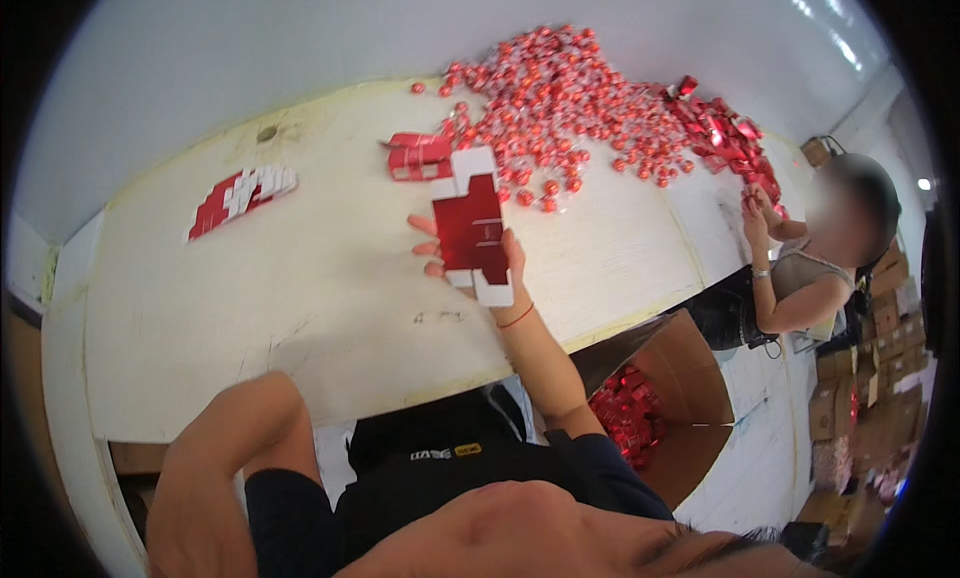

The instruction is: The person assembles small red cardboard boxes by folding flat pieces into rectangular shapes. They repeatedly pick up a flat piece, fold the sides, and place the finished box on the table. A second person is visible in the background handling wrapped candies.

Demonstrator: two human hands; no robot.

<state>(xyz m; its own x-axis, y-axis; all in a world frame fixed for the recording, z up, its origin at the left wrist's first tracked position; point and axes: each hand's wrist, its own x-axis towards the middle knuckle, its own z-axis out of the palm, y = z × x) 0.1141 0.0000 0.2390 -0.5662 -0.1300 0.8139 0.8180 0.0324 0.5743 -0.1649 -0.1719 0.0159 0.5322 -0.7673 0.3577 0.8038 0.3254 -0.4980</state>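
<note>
Right hand (516,268) has the flat red-and-white carton (468,233), held up over the middle of the worktop (330,288). Thumb on its right edge; fingers (424,248) spread behind, tips sticking out past the left edge. Left arm (225,428) bent at near left; its hand is out of frame, so can't tell what those fingers are doing. Red box (418,158) lies just beyond the carton; can't tell if they touch. Fanned stack of red-and-white flat cartons (240,198) far left. Big heap of red wrapped balls (550,93) at the far side, shiny red packets (725,133) at its right end. Co-worker (815,268) at right, both hands up by the packets. Open cardboard box (690,363) near right, below worktop edge, red packs (628,413) inside.
</note>
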